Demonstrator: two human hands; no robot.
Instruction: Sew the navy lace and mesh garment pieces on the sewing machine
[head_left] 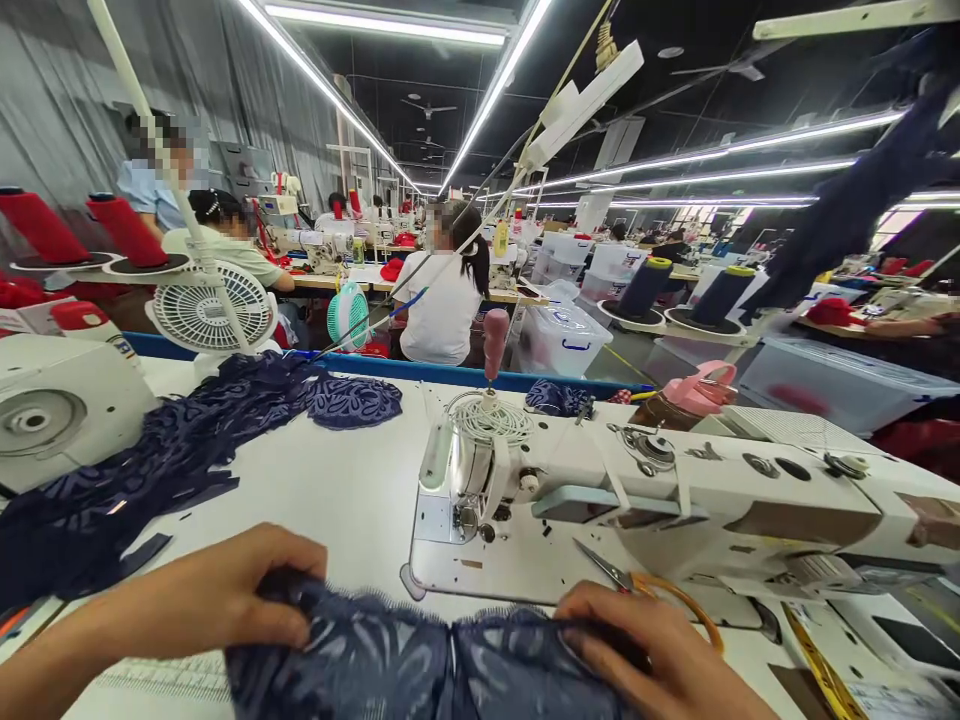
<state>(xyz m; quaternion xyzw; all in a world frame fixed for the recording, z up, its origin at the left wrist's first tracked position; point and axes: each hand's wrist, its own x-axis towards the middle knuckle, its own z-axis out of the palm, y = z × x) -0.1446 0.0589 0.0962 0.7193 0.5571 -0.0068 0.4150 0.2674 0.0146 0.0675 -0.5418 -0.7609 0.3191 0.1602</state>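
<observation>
Between my hands, a navy lace garment piece (pixel 382 650) with a scalloped upper edge and a seam down its middle is spread at the table's front. My left hand (pixel 240 595) pinches its left top edge between thumb and fingers. On the other side, my right hand (pixel 652 640) grips the right end, part of it hidden under the fingers. Scissors (pixel 615 572) with orange handles lie just beyond my right hand. Past the lace stands a white sewing machine (pixel 720 500), its needle area to the left.
Navy lace pieces (pixel 187 430) are heaped at the left, with a smaller lace piece (pixel 356 400) beside them. A white fan (pixel 214 305) stands behind. Yellow measuring tape (pixel 821 665) lies at the right. Co-workers sit farther back, one in a white shirt (pixel 442 310), near plastic bins (pixel 566 340).
</observation>
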